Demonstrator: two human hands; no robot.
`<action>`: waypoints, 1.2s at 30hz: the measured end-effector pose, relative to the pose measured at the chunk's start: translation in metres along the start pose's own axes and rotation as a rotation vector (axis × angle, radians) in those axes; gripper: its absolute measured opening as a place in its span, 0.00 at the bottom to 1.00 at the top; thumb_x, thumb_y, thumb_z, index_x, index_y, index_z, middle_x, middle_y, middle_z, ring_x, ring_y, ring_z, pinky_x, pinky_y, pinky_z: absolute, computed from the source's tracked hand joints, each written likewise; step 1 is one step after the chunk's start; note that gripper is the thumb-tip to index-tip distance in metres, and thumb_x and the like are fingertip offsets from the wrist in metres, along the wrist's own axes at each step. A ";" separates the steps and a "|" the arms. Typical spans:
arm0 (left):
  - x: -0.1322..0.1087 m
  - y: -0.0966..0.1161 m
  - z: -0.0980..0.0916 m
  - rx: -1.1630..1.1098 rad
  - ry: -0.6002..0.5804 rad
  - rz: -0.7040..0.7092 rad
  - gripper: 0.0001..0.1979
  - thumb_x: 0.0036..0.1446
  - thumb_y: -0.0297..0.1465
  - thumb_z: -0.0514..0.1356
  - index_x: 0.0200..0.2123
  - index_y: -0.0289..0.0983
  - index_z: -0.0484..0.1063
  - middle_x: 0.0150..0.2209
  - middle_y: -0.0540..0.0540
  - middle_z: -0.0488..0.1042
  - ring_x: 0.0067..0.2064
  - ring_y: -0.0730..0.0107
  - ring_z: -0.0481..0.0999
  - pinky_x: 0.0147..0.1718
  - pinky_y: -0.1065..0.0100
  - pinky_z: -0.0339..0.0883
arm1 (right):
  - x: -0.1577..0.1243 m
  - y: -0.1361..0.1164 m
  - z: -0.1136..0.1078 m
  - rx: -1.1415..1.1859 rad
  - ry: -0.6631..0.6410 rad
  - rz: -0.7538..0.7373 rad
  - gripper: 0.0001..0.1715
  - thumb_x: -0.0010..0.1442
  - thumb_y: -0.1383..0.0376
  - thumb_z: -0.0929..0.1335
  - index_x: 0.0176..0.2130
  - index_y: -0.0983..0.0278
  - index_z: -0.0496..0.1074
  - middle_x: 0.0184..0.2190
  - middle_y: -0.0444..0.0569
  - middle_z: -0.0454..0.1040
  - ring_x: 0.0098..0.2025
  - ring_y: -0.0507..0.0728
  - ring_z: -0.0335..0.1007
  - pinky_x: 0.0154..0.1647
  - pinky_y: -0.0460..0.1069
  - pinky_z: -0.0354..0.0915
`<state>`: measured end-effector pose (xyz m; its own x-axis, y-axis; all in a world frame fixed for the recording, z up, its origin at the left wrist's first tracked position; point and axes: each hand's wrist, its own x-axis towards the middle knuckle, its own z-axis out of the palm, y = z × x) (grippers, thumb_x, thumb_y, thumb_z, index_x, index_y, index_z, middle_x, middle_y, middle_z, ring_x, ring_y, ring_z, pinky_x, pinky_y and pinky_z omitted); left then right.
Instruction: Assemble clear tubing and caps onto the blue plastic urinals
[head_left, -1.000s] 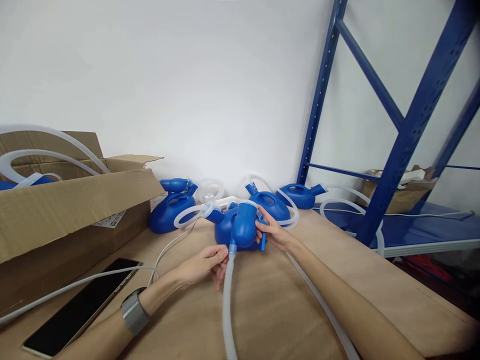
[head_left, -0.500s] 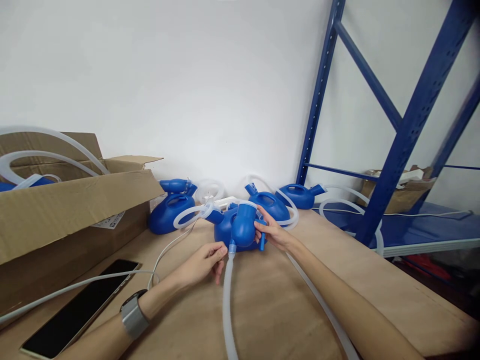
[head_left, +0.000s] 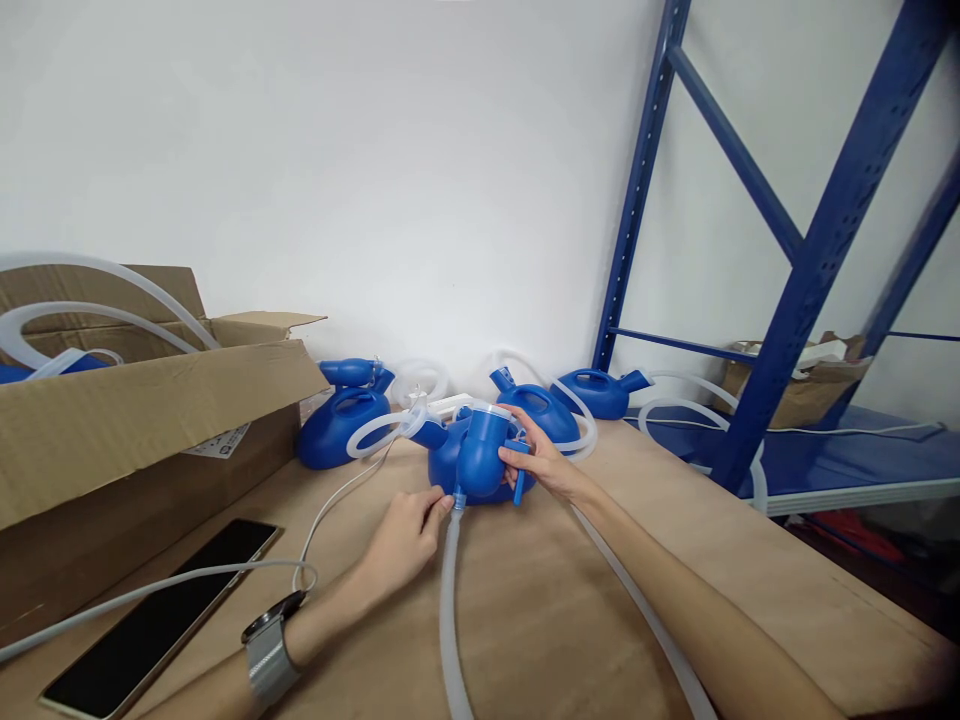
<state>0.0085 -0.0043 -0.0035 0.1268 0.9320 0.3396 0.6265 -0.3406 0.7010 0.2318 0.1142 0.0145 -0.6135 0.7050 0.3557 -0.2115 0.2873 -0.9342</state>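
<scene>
My right hand (head_left: 541, 455) is wrapped round the right side of a blue plastic cup-shaped piece (head_left: 481, 455), its wide rim facing up. From that piece's narrow lower end a translucent hose (head_left: 450, 610) runs down toward the table's near edge. The fingers of my left hand (head_left: 414, 522) are pinched at the joint of hose and blue piece; whether they grip it is hard to make out. A small blue part (head_left: 519, 480) hangs beside my right fingers. Directly behind stands a blue bottle (head_left: 442, 465), partly hidden by the held piece.
Other blue bottles with hoses stand at the back left (head_left: 345, 430), back centre (head_left: 551, 415) and back right (head_left: 600, 395). An open cardboard box (head_left: 150, 420) is at the left, near a phone (head_left: 161, 620) crossed by a cable. A blue shelf rack (head_left: 810, 240) rises at the right.
My left hand has turned and its fingers have closed in at the hose joint. The blue piece has tilted, its lower end shifting slightly left with the hose.
</scene>
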 end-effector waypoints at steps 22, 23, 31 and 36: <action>-0.002 -0.023 0.009 0.572 0.120 0.116 0.16 0.69 0.31 0.45 0.33 0.40 0.69 0.29 0.41 0.80 0.31 0.57 0.81 0.28 0.64 0.55 | -0.013 -0.048 0.069 -0.748 0.442 -0.008 0.35 0.59 0.58 0.72 0.61 0.62 0.61 0.33 0.46 0.74 0.33 0.58 0.72 0.34 0.51 0.67; -0.002 -0.022 0.009 0.632 0.103 0.122 0.16 0.69 0.30 0.45 0.34 0.39 0.70 0.29 0.41 0.80 0.31 0.56 0.81 0.28 0.63 0.55 | -0.014 -0.047 0.070 -0.753 0.442 0.000 0.36 0.59 0.58 0.71 0.62 0.62 0.60 0.32 0.46 0.74 0.32 0.58 0.71 0.33 0.51 0.66; 0.000 -0.018 0.001 0.694 0.049 0.127 0.16 0.70 0.33 0.44 0.38 0.39 0.71 0.31 0.41 0.82 0.33 0.55 0.82 0.28 0.62 0.55 | -0.011 -0.039 0.062 -0.563 0.381 -0.075 0.36 0.58 0.57 0.72 0.62 0.61 0.60 0.33 0.46 0.75 0.31 0.57 0.73 0.35 0.51 0.69; 0.003 -0.018 -0.007 0.490 0.034 0.049 0.21 0.72 0.39 0.40 0.36 0.42 0.69 0.32 0.44 0.80 0.36 0.56 0.80 0.32 0.63 0.58 | -0.001 -0.030 0.041 -0.349 0.390 -0.065 0.38 0.55 0.54 0.74 0.59 0.62 0.62 0.45 0.51 0.75 0.40 0.58 0.76 0.36 0.51 0.72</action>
<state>-0.0079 0.0039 -0.0110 0.1451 0.9089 0.3909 0.9096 -0.2780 0.3088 0.2078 0.0784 0.0414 -0.2651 0.8485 0.4579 0.0670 0.4900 -0.8692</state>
